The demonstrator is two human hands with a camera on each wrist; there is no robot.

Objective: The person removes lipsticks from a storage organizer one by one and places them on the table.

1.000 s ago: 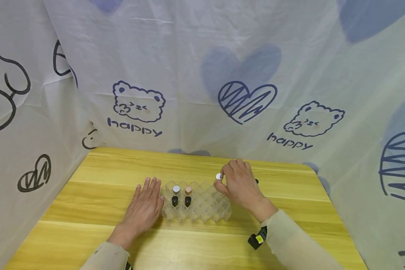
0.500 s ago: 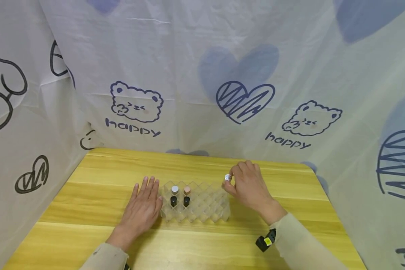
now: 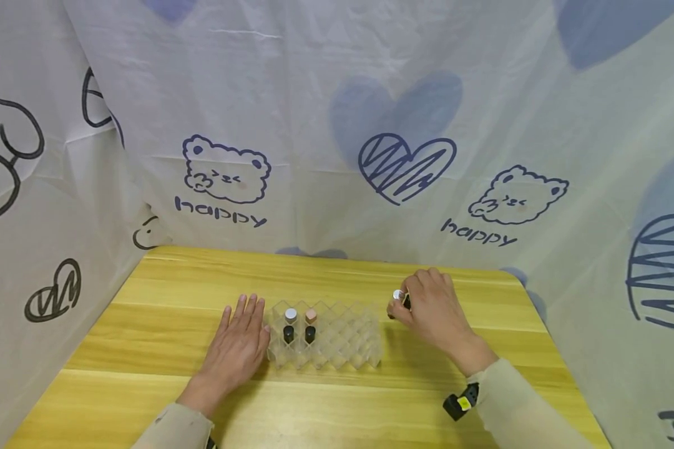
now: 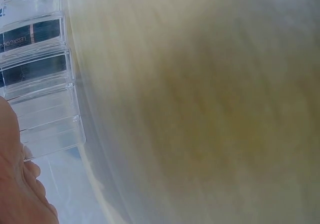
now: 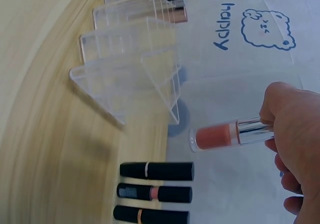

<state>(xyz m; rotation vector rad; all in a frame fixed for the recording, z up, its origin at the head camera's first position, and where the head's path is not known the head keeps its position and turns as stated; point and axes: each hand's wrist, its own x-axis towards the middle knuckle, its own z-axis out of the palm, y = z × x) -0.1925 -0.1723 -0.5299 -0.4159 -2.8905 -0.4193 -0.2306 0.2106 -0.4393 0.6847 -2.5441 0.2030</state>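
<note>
My right hand [image 3: 435,312] pinches a lip gloss tube [image 5: 215,136] by its silver cap; its clear body shows coral pink. The tube is in the air, to the right of a clear lipstick organizer [image 3: 348,340] with diamond-shaped compartments. Several tubes stand in the organizer's left part: a silver-capped one [image 3: 290,315], a pinkish-beige one [image 3: 311,315] and two black lipsticks [image 3: 310,335]. My left hand [image 3: 238,340] lies flat on the table, fingers straight, its thumb against the organizer's left side. Close to the right hand, three black lipsticks [image 5: 157,171] stand upright on the table.
Everything stands on a yellow wood-grain table [image 3: 292,411]. A pale cloth [image 3: 314,206] printed with bears and hearts hangs behind and at both sides. Black camera straps sit at the wrists, the right one [image 3: 459,404] more visible.
My right hand has moved to the right with the lip gloss, from above the organizer's right end to beside it. The left hand has stayed in place.
</note>
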